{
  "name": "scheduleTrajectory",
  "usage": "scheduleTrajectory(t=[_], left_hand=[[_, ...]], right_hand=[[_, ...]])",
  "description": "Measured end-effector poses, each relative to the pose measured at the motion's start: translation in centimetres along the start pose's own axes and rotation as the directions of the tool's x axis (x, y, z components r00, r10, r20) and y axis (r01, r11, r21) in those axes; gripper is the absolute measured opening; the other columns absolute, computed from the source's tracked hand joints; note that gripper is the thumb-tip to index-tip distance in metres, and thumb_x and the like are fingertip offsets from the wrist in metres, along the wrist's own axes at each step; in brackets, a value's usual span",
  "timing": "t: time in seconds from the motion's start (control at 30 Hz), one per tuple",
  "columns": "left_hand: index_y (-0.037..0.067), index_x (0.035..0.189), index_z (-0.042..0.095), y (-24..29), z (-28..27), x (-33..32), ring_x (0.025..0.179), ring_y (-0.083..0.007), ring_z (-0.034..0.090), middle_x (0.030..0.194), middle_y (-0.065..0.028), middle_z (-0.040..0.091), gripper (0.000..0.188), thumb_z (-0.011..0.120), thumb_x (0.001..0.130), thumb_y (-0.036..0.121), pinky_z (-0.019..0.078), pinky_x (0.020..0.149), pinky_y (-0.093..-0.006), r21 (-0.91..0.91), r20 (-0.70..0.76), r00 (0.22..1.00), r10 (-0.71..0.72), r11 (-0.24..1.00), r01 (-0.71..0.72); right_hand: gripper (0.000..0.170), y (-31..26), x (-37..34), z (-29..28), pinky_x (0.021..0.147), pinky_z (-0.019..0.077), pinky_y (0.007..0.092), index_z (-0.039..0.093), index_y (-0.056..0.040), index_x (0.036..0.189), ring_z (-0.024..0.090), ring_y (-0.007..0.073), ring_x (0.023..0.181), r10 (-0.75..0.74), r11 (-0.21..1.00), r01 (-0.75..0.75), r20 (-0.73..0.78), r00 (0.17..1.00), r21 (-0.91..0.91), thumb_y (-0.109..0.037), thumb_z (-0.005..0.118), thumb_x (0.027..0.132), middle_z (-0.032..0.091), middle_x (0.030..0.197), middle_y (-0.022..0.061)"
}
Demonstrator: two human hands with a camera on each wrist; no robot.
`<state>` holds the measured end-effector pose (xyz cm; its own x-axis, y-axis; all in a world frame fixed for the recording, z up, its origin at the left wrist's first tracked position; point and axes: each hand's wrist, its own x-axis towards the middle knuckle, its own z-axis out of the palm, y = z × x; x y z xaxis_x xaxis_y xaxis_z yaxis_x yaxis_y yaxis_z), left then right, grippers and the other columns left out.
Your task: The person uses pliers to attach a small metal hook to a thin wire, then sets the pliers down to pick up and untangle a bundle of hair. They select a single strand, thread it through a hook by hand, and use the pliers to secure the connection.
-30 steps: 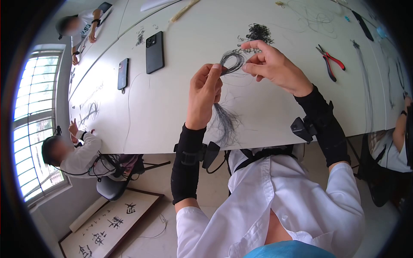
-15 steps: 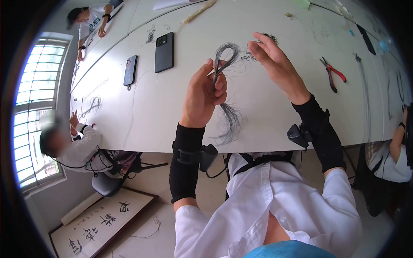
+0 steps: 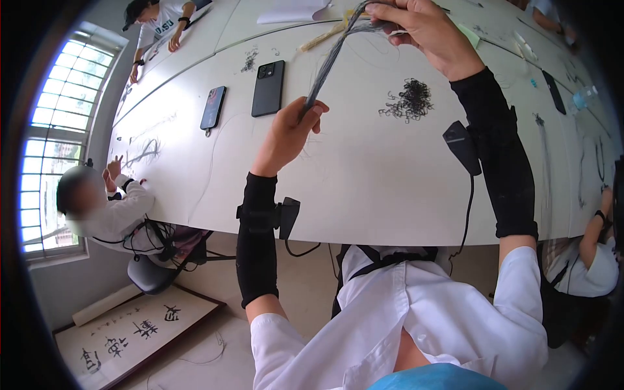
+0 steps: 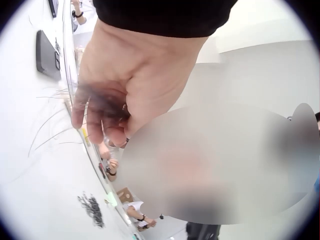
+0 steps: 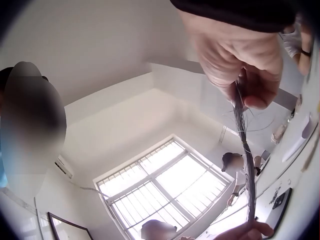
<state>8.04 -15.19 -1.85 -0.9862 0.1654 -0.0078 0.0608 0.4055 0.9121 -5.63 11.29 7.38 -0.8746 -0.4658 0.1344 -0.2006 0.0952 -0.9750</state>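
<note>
A bundle of thin dark-grey strands (image 3: 331, 62) stretches between the two hands above the table. My left hand (image 3: 289, 136) grips its lower end with curled fingers. Up and to the right, my right hand (image 3: 429, 36) pinches the other end, where the strands bend over and loose ends stick out past the fingers. In the right wrist view the bundle (image 5: 245, 150) runs straight as a narrow cord down to the left hand (image 5: 245, 231). The left wrist view shows it blurred inside the left hand (image 4: 125, 85), with stray strands fanning out sideways.
On the white table (image 3: 325, 195) lies a pile of small black hook-like pieces (image 3: 413, 101). Two phones, a larger dark one (image 3: 268, 88) and a smaller one (image 3: 213, 107), lie to the left. A plastic bottle (image 3: 584, 97) stands far right. Other people sit around the table.
The loop in the left hand has been drawn out into a long straight bundle. The right hand, empty half a second ago, has moved up and away and now pinches one end.
</note>
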Motion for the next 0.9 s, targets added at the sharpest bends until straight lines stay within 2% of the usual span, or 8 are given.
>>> scheduleTrajectory(t=[0.07,0.27,0.33,0.47,0.6,0.67,0.73,0.9], left_hand=[[0.002,0.117,0.061,-2.6,0.1,-0.2,0.088,-0.015,0.062,0.084,-0.0022,0.066,0.024,0.055,0.103,0.021,0.0462,0.084,-0.0303,0.161,-0.098,0.995,0.024,0.987,-0.008],[0.003,0.133,0.056,-7.0,0.0,-2.0,0.119,-0.0279,0.058,0.128,-0.0165,0.06,0.04,0.064,0.096,0.018,0.0462,0.1,-0.039,0.193,-0.347,0.932,0.104,0.98,-0.038],[0.003,0.131,0.057,-8.1,-0.1,-2.5,0.118,-0.0269,0.058,0.125,-0.0154,0.061,0.038,0.064,0.096,0.016,0.0461,0.1,-0.0378,0.129,-0.368,0.925,0.088,0.991,-0.043],[0.001,0.126,0.061,-8.3,-0.2,-3.2,0.112,-0.0216,0.061,0.118,-0.0116,0.064,0.031,0.061,0.098,0.012,0.0483,0.098,-0.0328,-0.004,-0.415,0.908,0.053,0.998,-0.06],[-0.002,0.125,0.061,-7.6,-0.7,-3.6,0.109,-0.0193,0.063,0.117,-0.0119,0.067,0.029,0.058,0.099,0.01,0.0485,0.099,-0.0316,-0.018,-0.392,0.92,0.022,0.999,-0.031],[-0.003,0.125,0.061,-7.3,-1.0,-4.2,0.109,-0.0187,0.063,0.117,-0.0121,0.067,0.028,0.056,0.1,0.009,0.0476,0.099,-0.0308,0.001,-0.374,0.927,0.013,1.0,-0.014],[-0.003,0.126,0.06,-7.5,-1.2,-4.7,0.11,-0.0178,0.062,0.117,-0.0108,0.066,0.029,0.055,0.101,0.009,0.0464,0.099,-0.0297,0.011,-0.345,0.939,0.015,1.0,-0.012],[0.0,0.122,0.063,-7.1,-0.5,-4.3,0.112,-0.0211,0.062,0.118,-0.0106,0.067,0.026,0.056,0.099,0.009,0.0472,0.099,-0.0331,0.168,-0.345,0.938,0.047,0.986,0.013]], right_hand=[[0.015,-1.6,1.9,0.5,0.058,0.0493,0.0206,0.069,-0.0043,0.093,0.058,0.0053,0.066,-0.028,0.998,0.036,-0.141,0.99,0.054,-0.018,0.064,0.096,0.066,0.078,-0.0011],[0.023,-4.4,7.9,1.1,0.059,0.0511,0.027,0.067,0.0022,0.088,0.062,0.0129,0.064,-0.414,0.847,0.304,-0.18,0.893,-0.437,-0.021,0.067,0.092,0.066,0.073,0.007],[0.026,-2.9,8.5,3.2,0.062,0.0499,0.0379,0.063,0.0043,0.085,0.063,0.0244,0.063,-0.75,0.545,0.49,-0.135,0.647,-0.68,-0.02,0.068,0.089,0.064,0.071,0.0176],[0.03,4.1,5.7,9.5,0.081,0.0549,0.0391,0.066,-0.0011,0.109,0.068,0.0284,0.087,-0.367,0.681,0.27,0.002,0.93,-0.68,-0.025,0.068,0.091,0.071,0.095,0.0147],[0.045,11.6,-2.5,13.2,0.093,0.0495,0.0434,0.054,0.0003,0.127,0.064,0.0355,0.101,-0.322,0.574,0.416,0.273,0.906,-0.705,-0.02,0.068,0.089,0.065,0.101,0.0196],[0.038,11.8,-5.1,9.7,0.089,0.0517,0.0406,0.059,0.0003,0.122,0.066,0.0319,0.096,-0.322,0.664,0.414,0.262,0.91,-0.622,-0.019,0.067,0.09,0.067,0.098,0.0179],[0.029,10.3,-5.8,3.6,0.083,0.0541,0.0364,0.063,0.0008,0.115,0.068,0.0264,0.088,0.026,0.763,0.07,0.139,0.99,-0.643,-0.016,0.066,0.091,0.07,0.092,0.0147],[0.027,13.7,-7.8,-13.0,0.082,0.0535,0.0392,0.067,-0.0027,0.108,0.067,0.0295,0.087,0.034,0.462,-0.207,-0.216,0.976,-0.862,-0.021,0.066,0.089,0.07,0.095,0.0132]])
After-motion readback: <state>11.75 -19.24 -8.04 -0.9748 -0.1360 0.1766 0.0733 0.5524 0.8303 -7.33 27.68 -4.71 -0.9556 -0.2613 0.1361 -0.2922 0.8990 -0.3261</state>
